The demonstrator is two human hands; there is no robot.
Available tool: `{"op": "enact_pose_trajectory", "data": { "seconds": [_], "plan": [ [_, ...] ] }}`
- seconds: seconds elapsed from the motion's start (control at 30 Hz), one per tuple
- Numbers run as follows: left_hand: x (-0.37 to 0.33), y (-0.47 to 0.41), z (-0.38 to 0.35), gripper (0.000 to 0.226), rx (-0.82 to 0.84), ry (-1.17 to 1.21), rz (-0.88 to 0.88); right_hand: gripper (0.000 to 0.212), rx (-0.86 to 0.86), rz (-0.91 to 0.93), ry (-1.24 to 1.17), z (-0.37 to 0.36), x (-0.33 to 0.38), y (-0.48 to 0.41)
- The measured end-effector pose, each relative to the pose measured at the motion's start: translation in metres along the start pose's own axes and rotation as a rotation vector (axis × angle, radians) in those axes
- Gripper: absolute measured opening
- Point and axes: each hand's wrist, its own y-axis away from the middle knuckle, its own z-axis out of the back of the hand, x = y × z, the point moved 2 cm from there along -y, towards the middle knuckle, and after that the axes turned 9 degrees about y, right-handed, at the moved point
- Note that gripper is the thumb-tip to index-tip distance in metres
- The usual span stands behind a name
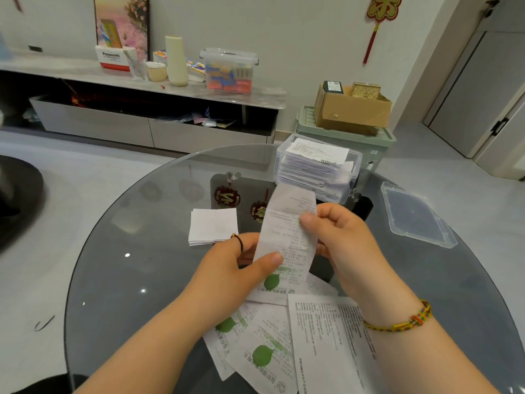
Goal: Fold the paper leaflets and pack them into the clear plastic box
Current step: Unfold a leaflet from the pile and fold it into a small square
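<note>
I see leaflet [287, 231] long axis pointing at clear plastic box [352, 180] beyond; left hand [235, 268] pinches low, right hand [341, 237] pinches high, nearer box.

Bright, even indoor light with only faint, soft shadows. Small white glints and pale reflections lie on the glass table [113, 268]. The recess under the shelf [79, 70] is dark. Wide-angle distortion bends the door [468, 89] at the right edge. Fine print on the held leaflet [287, 237] is soft and unreadable.
</note>
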Motion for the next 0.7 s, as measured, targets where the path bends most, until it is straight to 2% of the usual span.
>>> {"op": "enact_pose_trajectory", "data": {
  "seconds": [0.07,0.23,0.33,0.47,0.57,0.7],
  "plan": [
    [-0.002,0.003,0.000,0.022,-0.057,0.146,0.029,0.003,0.075,0.013,-0.010,-0.004,0.002,0.005],
    [-0.002,0.004,0.003,0.029,-0.074,0.352,0.173,0.014,0.282,-0.032,0.119,-0.009,-0.003,0.015],
    [-0.004,0.003,0.004,0.023,-0.085,0.381,0.163,0.016,0.252,-0.047,0.098,-0.006,-0.005,0.013],
    [-0.008,0.002,0.008,0.026,-0.069,0.427,0.135,0.022,0.265,-0.125,-0.078,-0.006,-0.006,0.012],
    [-0.010,0.001,0.010,0.039,-0.052,0.506,0.163,0.027,0.286,-0.149,-0.150,-0.009,-0.006,0.013],
    [-0.010,0.001,0.013,0.056,-0.062,0.487,0.158,0.029,0.231,-0.155,-0.200,-0.007,-0.006,0.012]
  ]
}}
